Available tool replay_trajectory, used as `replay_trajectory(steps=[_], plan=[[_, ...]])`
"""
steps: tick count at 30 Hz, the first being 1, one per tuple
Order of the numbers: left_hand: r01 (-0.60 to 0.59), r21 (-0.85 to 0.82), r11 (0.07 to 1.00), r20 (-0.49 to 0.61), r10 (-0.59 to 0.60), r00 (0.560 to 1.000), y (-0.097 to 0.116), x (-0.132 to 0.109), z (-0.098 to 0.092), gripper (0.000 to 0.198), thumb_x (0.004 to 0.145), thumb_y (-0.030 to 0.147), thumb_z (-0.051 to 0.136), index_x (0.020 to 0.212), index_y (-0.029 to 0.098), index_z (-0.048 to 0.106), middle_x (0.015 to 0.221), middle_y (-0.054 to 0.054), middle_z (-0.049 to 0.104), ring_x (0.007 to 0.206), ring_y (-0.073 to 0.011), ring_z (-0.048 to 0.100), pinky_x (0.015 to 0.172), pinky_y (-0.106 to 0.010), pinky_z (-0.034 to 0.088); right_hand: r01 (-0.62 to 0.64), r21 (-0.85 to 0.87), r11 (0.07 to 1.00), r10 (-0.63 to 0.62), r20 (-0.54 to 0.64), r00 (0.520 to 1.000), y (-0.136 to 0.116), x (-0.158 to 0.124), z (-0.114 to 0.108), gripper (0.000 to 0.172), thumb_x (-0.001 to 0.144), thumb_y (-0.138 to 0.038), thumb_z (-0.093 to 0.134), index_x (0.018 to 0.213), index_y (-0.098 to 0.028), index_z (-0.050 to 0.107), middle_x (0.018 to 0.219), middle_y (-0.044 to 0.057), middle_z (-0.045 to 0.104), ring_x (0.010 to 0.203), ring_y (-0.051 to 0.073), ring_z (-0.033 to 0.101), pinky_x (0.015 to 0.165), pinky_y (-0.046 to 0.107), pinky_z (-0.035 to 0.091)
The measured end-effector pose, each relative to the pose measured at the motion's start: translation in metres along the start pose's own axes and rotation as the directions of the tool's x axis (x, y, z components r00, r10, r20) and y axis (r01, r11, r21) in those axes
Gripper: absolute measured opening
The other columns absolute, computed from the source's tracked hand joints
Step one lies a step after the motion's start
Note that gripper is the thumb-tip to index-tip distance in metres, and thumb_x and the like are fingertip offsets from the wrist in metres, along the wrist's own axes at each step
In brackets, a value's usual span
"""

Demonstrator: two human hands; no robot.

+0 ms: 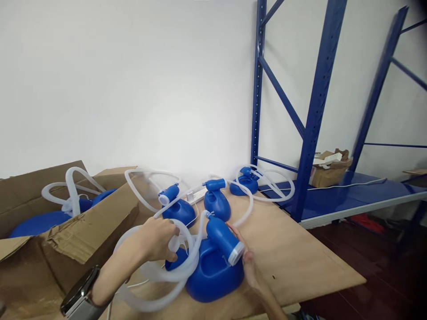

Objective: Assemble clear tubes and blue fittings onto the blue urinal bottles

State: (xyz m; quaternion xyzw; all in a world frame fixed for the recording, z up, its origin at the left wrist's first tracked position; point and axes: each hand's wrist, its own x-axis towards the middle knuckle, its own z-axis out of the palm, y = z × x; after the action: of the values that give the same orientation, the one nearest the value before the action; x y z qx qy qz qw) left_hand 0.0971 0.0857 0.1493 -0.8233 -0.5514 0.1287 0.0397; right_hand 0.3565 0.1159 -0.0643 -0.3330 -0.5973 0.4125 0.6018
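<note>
A blue plastic urinal bottle stands at the front of the wooden table, with a blue cylindrical receiver with a white end lying across its top. A translucent hose runs from the receiver and loops loosely at the left. My left hand is closed about a translucent cap by the bottle's left end, inside the hose loops. My right hand is curled against the right side of the bottle and receiver, thumb near the white end; its other fingers are partly hidden.
Behind stand more blue bottles with hoses: one at left, one in the middle, one far right. An open cardboard box at left holds similar bottles. A power strip lies behind. Blue shelving rises at right.
</note>
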Motion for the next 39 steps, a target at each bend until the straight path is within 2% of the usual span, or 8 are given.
replay_trajectory(steps=[3, 5, 8, 11, 19, 26, 30, 39], plan=[[-0.076, 0.086, 0.993, -0.123, 0.086, 0.989, 0.014, 0.008, 0.010, 0.032, 0.079, 0.040, 0.080, 0.104, 0.021, 0.080, 0.111, -0.014, 0.077, 0.107, -0.0371, 0.072, 0.091, -0.047, 0.056, 0.066, -0.057, 0.996, -0.065, 0.017, 0.998, 0.004, -0.011, 0.004, 0.129, 0.061, -0.102, 0.054, 0.162, -0.025, 0.033, 0.150, 0.020, 0.056, 0.135, 0.041, 0.059, 0.109, 0.053, 0.052], [-0.156, 0.125, 0.980, -0.261, 0.184, 0.948, 0.025, 0.017, 0.021, 0.043, 0.086, 0.043, 0.077, 0.122, 0.019, 0.074, 0.125, -0.017, 0.073, 0.117, -0.0378, 0.068, 0.097, -0.049, 0.054, 0.137, -0.154, 0.979, -0.153, -0.096, 0.984, 0.007, -0.019, 0.011, 0.125, 0.066, -0.086, 0.075, 0.163, -0.024, 0.025, 0.150, 0.020, 0.055, 0.136, 0.040, 0.058, 0.109, 0.053, 0.052], [-0.319, 0.165, 0.933, -0.433, 0.359, 0.827, 0.037, 0.038, 0.034, 0.078, 0.088, 0.063, 0.072, 0.150, 0.020, 0.052, 0.157, -0.022, 0.051, 0.142, -0.0425, 0.050, 0.113, -0.060, 0.042, 0.179, -0.384, 0.906, -0.296, -0.269, 0.917, 0.013, -0.027, 0.021, 0.086, 0.085, -0.057, 0.077, 0.155, -0.024, 0.039, 0.141, 0.017, 0.061, 0.132, 0.036, 0.061, 0.107, 0.053, 0.054], [-0.506, 0.120, 0.854, -0.493, 0.493, 0.717, 0.043, 0.066, 0.043, 0.099, 0.079, 0.084, 0.063, 0.157, 0.026, 0.044, 0.166, -0.019, 0.038, 0.152, -0.0455, 0.035, 0.121, -0.068, 0.026, 0.228, -0.583, 0.780, -0.449, -0.267, 0.853, 0.013, -0.028, 0.023, 0.063, 0.093, -0.042, 0.072, 0.147, -0.021, 0.049, 0.133, 0.018, 0.066, 0.123, 0.036, 0.067, 0.099, 0.053, 0.060], [-0.608, -0.164, 0.777, -0.569, 0.428, 0.702, 0.048, 0.105, 0.063, 0.103, 0.059, 0.089, 0.074, 0.136, 0.021, 0.063, 0.129, -0.017, 0.065, 0.126, -0.0402, 0.056, 0.110, -0.055, 0.045, 0.466, -0.732, 0.497, -0.679, 0.006, 0.734, -0.018, -0.020, -0.004, 0.062, 0.091, -0.024, 0.076, 0.148, -0.021, 0.051, 0.122, 0.017, 0.072, 0.109, 0.031, 0.075, 0.089, 0.044, 0.067], [-0.617, -0.185, 0.765, -0.583, 0.420, 0.695, 0.047, 0.107, 0.069, 0.088, 0.070, 0.083, 0.073, 0.134, 0.022, 0.064, 0.124, -0.016, 0.065, 0.120, -0.0381, 0.055, 0.104, -0.056, 0.046, 0.459, -0.533, 0.711, -0.593, -0.102, 0.799, -0.014, -0.019, -0.003, 0.055, 0.088, -0.021, 0.078, 0.139, -0.024, 0.058, 0.125, 0.016, 0.070, 0.109, 0.028, 0.075, 0.064, 0.027, 0.068], [-0.620, -0.206, 0.757, -0.589, 0.410, 0.697, 0.045, 0.110, 0.071, 0.087, 0.070, 0.081, 0.075, 0.135, 0.024, 0.063, 0.125, -0.014, 0.065, 0.119, -0.0369, 0.055, 0.105, -0.056, 0.046, 0.407, -0.361, 0.839, -0.499, -0.209, 0.841, -0.007, -0.022, 0.001, 0.053, 0.081, -0.021, 0.084, 0.130, -0.024, 0.062, 0.124, 0.014, 0.070, 0.104, 0.027, 0.076, 0.065, 0.029, 0.068], [-0.586, -0.210, 0.783, -0.599, 0.371, 0.710, 0.048, 0.114, 0.072, 0.088, 0.073, 0.082, 0.070, 0.136, 0.022, 0.063, 0.125, -0.016, 0.065, 0.122, -0.0379, 0.055, 0.109, -0.058, 0.043, 0.196, -0.054, 0.979, -0.194, -0.532, 0.824, 0.001, -0.029, -0.003, 0.055, 0.069, -0.029, 0.092, 0.111, -0.025, 0.056, 0.110, 0.007, 0.074, 0.079, 0.021, 0.077, 0.071, 0.036, 0.068]])
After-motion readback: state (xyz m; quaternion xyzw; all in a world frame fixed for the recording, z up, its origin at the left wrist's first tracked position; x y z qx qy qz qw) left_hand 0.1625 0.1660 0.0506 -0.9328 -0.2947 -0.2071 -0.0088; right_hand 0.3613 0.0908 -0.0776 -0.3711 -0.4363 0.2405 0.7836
